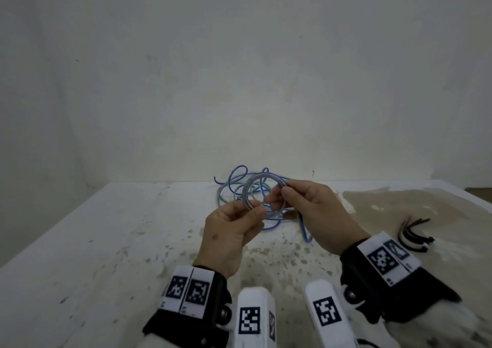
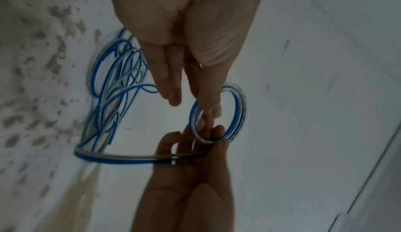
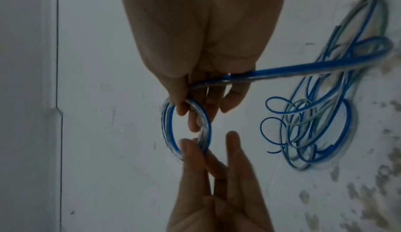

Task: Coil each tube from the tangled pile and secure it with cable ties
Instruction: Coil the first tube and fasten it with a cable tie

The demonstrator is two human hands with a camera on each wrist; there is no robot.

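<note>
Both hands hold a small coil of clear tube with a blue stripe (image 1: pixel 249 184) above the table. My left hand (image 1: pixel 257 210) pinches the coil's near-left side between thumb and fingers; my right hand (image 1: pixel 279 190) pinches its right side. In the left wrist view the coil (image 2: pixel 238 112) hangs at the left hand's fingertips (image 2: pixel 213 110). In the right wrist view the right hand (image 3: pixel 186 112) grips the coil (image 3: pixel 167 129), and the tube's loose tail (image 3: pixel 303 67) runs from that hand back to the tangled pile (image 3: pixel 314 115). The pile (image 1: pixel 239 185) of blue, clear and greenish tubes lies just behind the hands.
A bunch of black cable ties (image 1: pixel 415 234) lies on the table to the right of my right wrist. The white tabletop (image 1: pixel 106 241) is stained, with a brown patch (image 1: pixel 399 204) at the right. A white wall stands close behind the pile.
</note>
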